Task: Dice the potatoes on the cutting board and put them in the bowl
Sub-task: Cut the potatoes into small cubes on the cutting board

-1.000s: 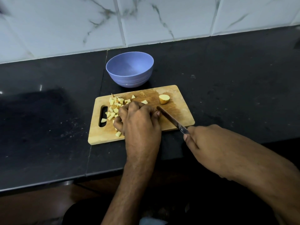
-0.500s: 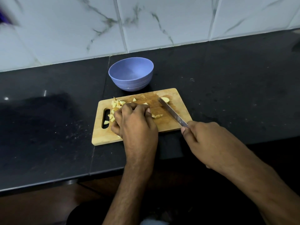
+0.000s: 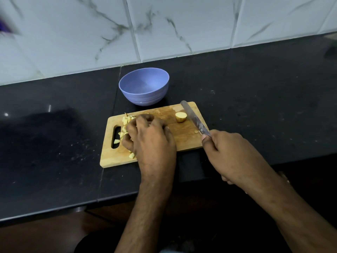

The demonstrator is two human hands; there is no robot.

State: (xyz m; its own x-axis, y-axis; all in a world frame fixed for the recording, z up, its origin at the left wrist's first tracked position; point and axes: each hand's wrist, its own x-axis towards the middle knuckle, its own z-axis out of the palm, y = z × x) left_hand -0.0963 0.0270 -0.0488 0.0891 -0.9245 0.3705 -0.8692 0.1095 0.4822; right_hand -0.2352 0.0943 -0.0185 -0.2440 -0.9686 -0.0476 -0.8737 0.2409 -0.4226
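Note:
A wooden cutting board (image 3: 184, 139) lies on the black counter. Behind it stands an empty lilac bowl (image 3: 144, 86). Diced potato pieces (image 3: 125, 123) are heaped at the board's left end, near the handle slot. My left hand (image 3: 149, 139) lies palm down over that heap with its fingers curled; what is under the palm is hidden. One uncut potato chunk (image 3: 181, 117) sits at the board's far right. My right hand (image 3: 231, 154) grips a knife (image 3: 195, 118), whose blade slants over the board's right edge, just right of the chunk.
The black stone counter (image 3: 264, 99) extends to both sides of the board. A white marble-tile wall (image 3: 182, 28) rises behind the bowl. The counter's front edge (image 3: 54, 210) runs below my forearms.
The knife has swung from beside my left hand to the board's right edge, past the potato chunk. My left hand has slid left over the diced heap.

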